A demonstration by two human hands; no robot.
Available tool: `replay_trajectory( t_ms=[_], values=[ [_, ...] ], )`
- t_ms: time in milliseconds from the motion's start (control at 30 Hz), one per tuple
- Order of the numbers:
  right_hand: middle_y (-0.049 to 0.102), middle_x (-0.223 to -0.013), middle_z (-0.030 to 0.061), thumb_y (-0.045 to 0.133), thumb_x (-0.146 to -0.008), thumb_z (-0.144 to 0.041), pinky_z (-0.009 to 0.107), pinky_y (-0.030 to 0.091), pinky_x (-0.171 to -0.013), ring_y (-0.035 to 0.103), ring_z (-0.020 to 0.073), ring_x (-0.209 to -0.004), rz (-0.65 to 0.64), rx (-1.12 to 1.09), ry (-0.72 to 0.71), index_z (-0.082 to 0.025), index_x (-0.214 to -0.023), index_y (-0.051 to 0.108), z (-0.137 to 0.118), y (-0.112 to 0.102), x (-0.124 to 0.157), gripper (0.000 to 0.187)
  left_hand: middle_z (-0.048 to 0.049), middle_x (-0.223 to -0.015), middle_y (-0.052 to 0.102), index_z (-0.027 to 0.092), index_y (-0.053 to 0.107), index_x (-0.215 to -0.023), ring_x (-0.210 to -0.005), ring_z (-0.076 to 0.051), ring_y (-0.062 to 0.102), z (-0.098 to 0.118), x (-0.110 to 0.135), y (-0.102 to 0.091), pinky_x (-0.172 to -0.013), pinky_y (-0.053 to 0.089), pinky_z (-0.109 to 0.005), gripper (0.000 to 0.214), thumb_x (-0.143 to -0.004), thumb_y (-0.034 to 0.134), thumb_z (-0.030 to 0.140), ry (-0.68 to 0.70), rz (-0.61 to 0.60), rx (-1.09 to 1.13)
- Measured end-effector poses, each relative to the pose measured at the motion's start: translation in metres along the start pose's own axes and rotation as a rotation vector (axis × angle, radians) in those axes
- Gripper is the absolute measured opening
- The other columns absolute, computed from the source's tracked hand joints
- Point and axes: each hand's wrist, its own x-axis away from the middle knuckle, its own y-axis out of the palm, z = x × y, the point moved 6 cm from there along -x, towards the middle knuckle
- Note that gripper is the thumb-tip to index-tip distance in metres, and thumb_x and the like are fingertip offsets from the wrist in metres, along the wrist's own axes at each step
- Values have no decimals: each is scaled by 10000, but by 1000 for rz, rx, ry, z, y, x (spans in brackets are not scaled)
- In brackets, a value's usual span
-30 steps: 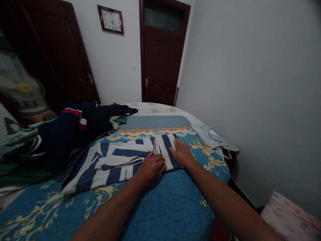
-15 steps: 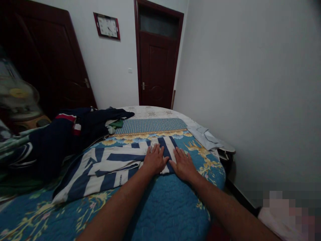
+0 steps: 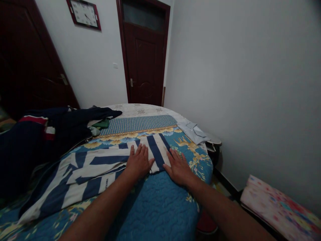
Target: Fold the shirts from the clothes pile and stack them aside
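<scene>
A striped navy-and-white shirt (image 3: 87, 182) lies spread on the blue floral quilt (image 3: 150, 207), with a sleeve folded across its body. My left hand (image 3: 139, 161) rests flat on the shirt's striped cloth, fingers apart. To its right, my right hand (image 3: 177, 167) lies at the cloth's right edge, fingers stretched out and partly on the quilt. A stretch of striped cloth shows between the two hands. Neither hand grips anything; whatever lies under the palms is hidden.
Dark navy clothes (image 3: 62, 127) are heaped at the left. A folded light grey garment (image 3: 194, 132) lies at the table's right edge, close to the wall (image 3: 238, 83). A pink floral box-like item (image 3: 278, 204) stands low at the right. Behind are a dark red door (image 3: 145, 63) and a clock (image 3: 84, 14).
The view has turned to the right, bringing the pink floral item into sight. My left hand has slid left along the shirt, away from my right hand, so the gap between them is wider.
</scene>
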Motion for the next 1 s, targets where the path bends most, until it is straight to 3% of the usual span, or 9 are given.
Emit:
replay_trajectory(
  t_ms=[167, 267, 400, 567, 700, 867, 1000],
  values=[
    [356, -1762, 123, 298, -1112, -588, 567, 199, -1337, 284, 331, -1648, 34, -45, 54, -197, -1667, 467, 10, -8, -13, 699, -182, -1730, 420, 204, 476, -1657, -1650, -437, 256, -7, 12, 6, -1293, 86, -749, 722, -1059, 404, 601, -65, 39, 61],
    [393, -1744, 131, 289, -1117, -540, 509, 242, -1332, 324, 300, -1632, 77, -62, 18, -171, -1671, 452, 8, -21, -40, 685, -170, -1752, 382, 200, 460, -1666, -1653, -447, 239, -8, 16, 9, -1285, 123, -760, 749, -1055, 408, 631, -93, 23, 105],
    [336, -1771, 132, 313, -1120, -511, 514, 217, -1334, 275, 291, -1650, 110, -30, -79, -164, -1691, 402, -12, -30, -88, 674, -189, -1753, 369, 161, 445, -1669, -1648, -454, 251, -7, 19, 4, -1288, 148, -755, 783, -1046, 433, 635, -88, -13, 129],
    [320, -1771, 177, 366, -1116, -565, 540, 201, -1322, 246, 315, -1656, -17, -15, -62, -130, -1677, 407, -28, -2, -139, 712, -196, -1744, 388, 191, 439, -1674, -1640, -458, 274, -7, 20, 4, -1293, 155, -742, 833, -1019, 448, 704, -77, 10, 138],
    [338, -1764, 174, 336, -1113, -616, 563, 186, -1317, 236, 322, -1657, -23, -21, -3, -148, -1671, 418, -25, 13, -165, 733, -190, -1746, 388, 199, 430, -1679, -1644, -454, 264, -7, 21, 7, -1295, 156, -734, 852, -1011, 439, 728, -65, 16, 157],
    [365, -1750, 182, 315, -1117, -605, 536, 203, -1310, 277, 324, -1638, 29, -13, 49, -129, -1654, 445, -22, 12, -175, 729, -185, -1757, 365, 174, 432, -1676, -1651, -452, 244, -5, 21, 4, -1305, 137, -725, 852, -1023, 415, 721, -84, -9, 178],
    [448, -1689, 227, 335, -1110, -557, 468, 287, -1272, 406, 344, -1565, 156, 37, 91, -82, -1627, 469, -19, 4, -150, 714, -190, -1760, 359, 159, 436, -1671, -1656, -445, 233, -3, 23, 2, -1311, 139, -715, 848, -1026, 425, 710, -84, -16, 178]
  ],
)
